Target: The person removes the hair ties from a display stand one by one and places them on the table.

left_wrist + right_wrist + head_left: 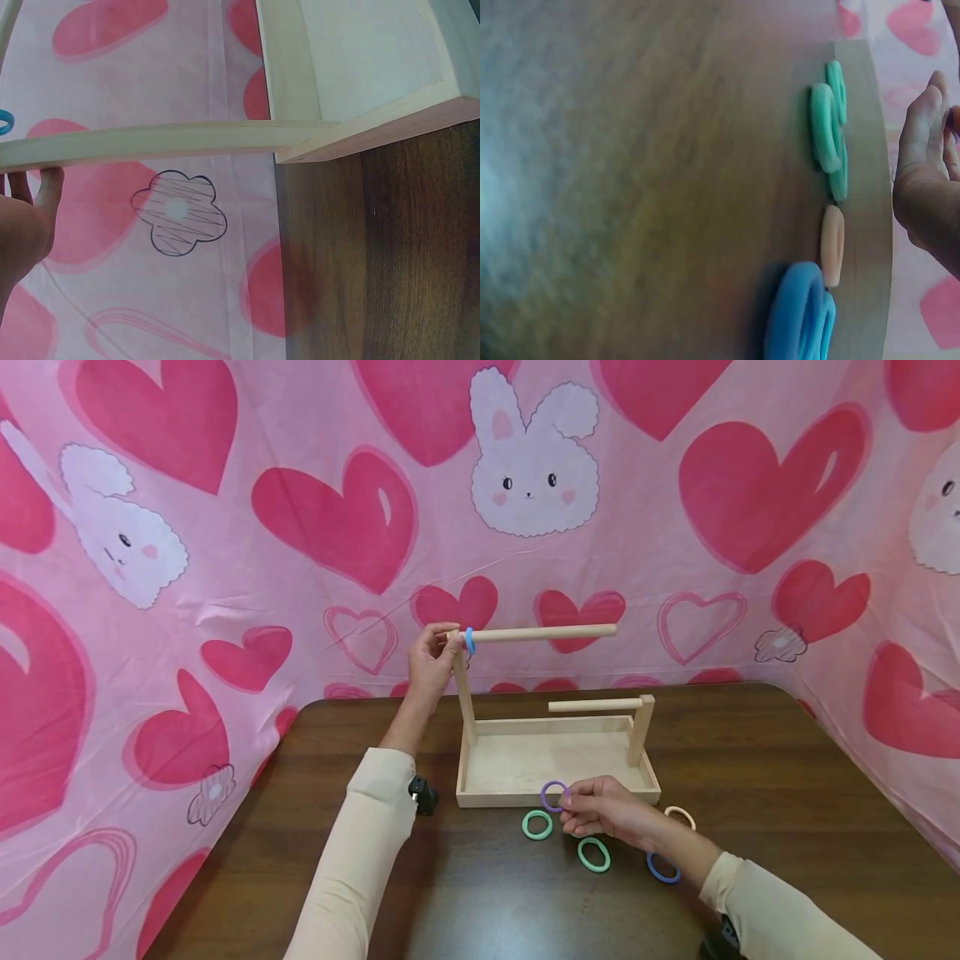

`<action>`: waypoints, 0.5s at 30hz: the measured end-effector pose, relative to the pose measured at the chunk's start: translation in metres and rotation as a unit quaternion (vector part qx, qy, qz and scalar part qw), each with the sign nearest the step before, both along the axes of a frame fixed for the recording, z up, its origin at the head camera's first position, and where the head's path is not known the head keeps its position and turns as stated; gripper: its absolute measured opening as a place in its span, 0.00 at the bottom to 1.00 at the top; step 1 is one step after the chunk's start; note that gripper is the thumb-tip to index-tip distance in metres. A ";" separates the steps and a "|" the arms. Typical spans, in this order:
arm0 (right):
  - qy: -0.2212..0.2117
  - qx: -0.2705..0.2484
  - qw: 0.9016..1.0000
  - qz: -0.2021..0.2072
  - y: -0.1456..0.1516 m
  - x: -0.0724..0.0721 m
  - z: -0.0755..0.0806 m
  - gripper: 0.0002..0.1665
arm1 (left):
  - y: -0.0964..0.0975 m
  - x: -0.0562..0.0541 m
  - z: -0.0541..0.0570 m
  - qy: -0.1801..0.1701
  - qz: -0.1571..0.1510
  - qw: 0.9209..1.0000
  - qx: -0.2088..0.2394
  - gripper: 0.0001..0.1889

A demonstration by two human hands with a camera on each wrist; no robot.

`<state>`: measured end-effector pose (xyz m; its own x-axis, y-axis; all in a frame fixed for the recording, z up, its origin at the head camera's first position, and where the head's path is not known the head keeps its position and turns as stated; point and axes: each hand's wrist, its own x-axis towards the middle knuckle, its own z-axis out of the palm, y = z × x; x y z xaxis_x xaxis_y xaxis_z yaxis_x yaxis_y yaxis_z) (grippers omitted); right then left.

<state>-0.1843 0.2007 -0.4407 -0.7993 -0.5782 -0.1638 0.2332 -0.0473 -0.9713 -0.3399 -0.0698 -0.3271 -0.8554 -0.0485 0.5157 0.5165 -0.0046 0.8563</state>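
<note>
My left hand (432, 664) grips the top of the tall wooden post (465, 697), fingers and thumb around its upper end. Beside the fingertips, a light blue ring (469, 642) hangs on the long upper rod (551, 633), close to the post. My right hand (611, 814) pinches a purple ring (543, 799) between thumb and fingers, in front of the wooden tray (495, 800). Around that hand, green rings (527, 827) lie on the table; one is mostly hidden beneath the hand. In the right wrist view the purple ring is nearly all covered by fingers.
A shorter rod (592, 705) points left from the low post (642, 731) at the tray's right end. A peach ring (832, 246) and blue rings (784, 315) lie on the brown table (360, 727) by the right forearm. Behind hangs a pink heart-patterned cloth (450, 552).
</note>
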 end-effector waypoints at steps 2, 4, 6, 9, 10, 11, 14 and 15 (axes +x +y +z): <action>-0.005 0.008 1.000 0.018 -0.003 0.001 -0.002 0.08 | 0.000 0.000 0.000 -0.002 -0.001 1.000 0.000 0.11; -0.010 0.019 0.999 0.031 -0.006 0.003 -0.004 0.07 | 0.000 -0.001 0.000 -0.001 -0.001 1.000 0.002 0.12; -0.013 0.035 0.998 0.044 -0.008 0.005 -0.005 0.05 | 0.000 -0.001 -0.001 0.001 -0.001 1.000 0.002 0.12; -0.006 0.067 0.995 0.068 -0.012 0.008 -0.006 0.06 | 0.000 -0.001 0.000 0.003 -0.001 1.000 0.003 0.12; -0.003 0.078 0.994 0.079 -0.014 0.009 -0.006 0.07 | 0.000 0.000 0.000 0.003 -0.001 1.000 0.002 0.11; 0.000 0.090 0.992 0.090 -0.015 0.010 -0.006 0.08 | 0.001 0.000 0.000 0.003 -0.001 1.000 0.003 0.11; -0.002 0.119 0.985 0.127 -0.019 0.013 -0.006 0.09 | 0.000 -0.001 0.000 0.002 0.001 1.000 0.003 0.11; -0.007 0.124 0.983 0.137 -0.020 0.014 -0.006 0.09 | 0.000 -0.001 0.000 0.002 0.002 1.000 0.003 0.11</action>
